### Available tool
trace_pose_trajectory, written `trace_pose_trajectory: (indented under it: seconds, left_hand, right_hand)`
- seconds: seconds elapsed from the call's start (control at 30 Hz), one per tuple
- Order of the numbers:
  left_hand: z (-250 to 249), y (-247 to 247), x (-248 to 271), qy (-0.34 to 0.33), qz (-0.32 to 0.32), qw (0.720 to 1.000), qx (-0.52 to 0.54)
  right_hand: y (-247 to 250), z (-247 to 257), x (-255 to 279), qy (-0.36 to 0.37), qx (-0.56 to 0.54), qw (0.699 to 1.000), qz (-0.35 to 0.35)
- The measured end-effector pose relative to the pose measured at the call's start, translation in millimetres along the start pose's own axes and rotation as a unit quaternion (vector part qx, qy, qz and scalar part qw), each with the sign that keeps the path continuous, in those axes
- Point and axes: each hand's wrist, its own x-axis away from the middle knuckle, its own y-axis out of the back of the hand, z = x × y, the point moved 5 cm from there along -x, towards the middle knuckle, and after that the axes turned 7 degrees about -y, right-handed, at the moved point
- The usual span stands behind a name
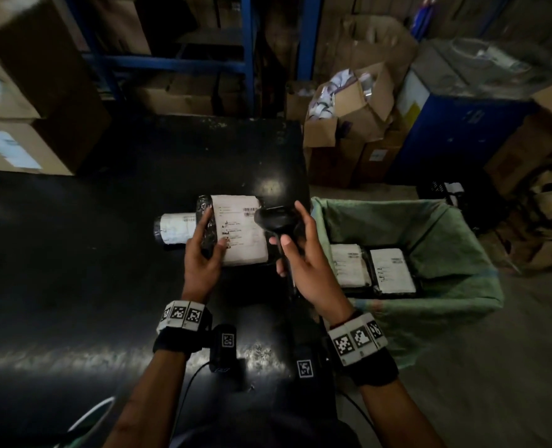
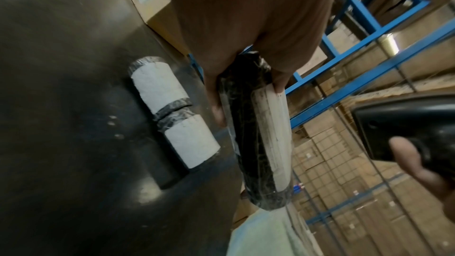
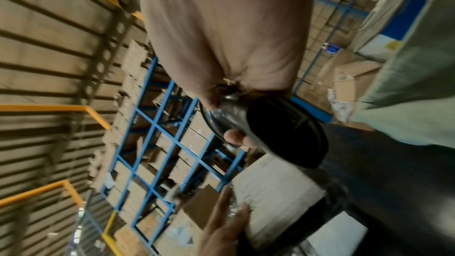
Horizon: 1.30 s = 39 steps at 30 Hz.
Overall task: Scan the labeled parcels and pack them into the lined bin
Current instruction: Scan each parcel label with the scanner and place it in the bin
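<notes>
While my left hand (image 1: 203, 250) grips the labeled parcel (image 1: 240, 229) by its near-left edge, thumb on the white label and fingers curled around the black wrapped side, my right hand (image 1: 303, 253) wraps around the handle of the black scanner (image 1: 276, 219). I take the lined bin (image 1: 455, 227) as the landmark. The held parcel sits just left of the bin, raised off the black worktop (image 1: 106, 237), label face up. The scanner head hangs over the parcel's right edge, at the barcode, between the parcel and the bin's left wall. A second parcel (image 1: 174, 229), also black-wrapped with a white label, lies flat on the worktop farther left of the bin, just beyond the held one. Inside the bin, on its green liner, two packed parcels (image 1: 391, 270) lie flat side by side, labels up. Open cardboard boxes (image 1: 349, 101) stand beyond the bin's far wall.
</notes>
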Motion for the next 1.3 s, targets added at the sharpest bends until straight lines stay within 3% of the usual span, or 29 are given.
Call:
trace_pose_trajectory:
  seconds: [0.23,0.53,1.3]
  left_hand:
    - [-30.3,-12.3,-4.8,-0.042,-0.015,0.998,0.038]
    - [-41.5,-12.1,-3.7,-0.045,-0.026,0.998,0.042]
    - [-42.8,10.7,6.6,0.000,-0.065,0.994,0.088]
  right_hand:
    - [-6.1,36.5,4.0,0.032,-0.009,0.999,0.004]
    - [-14.4,57.7,11.5,0.058,-0.025,0.998,0.024]
    - [-28.8,42.9,8.6,0.053,-0.033,0.998,0.027]
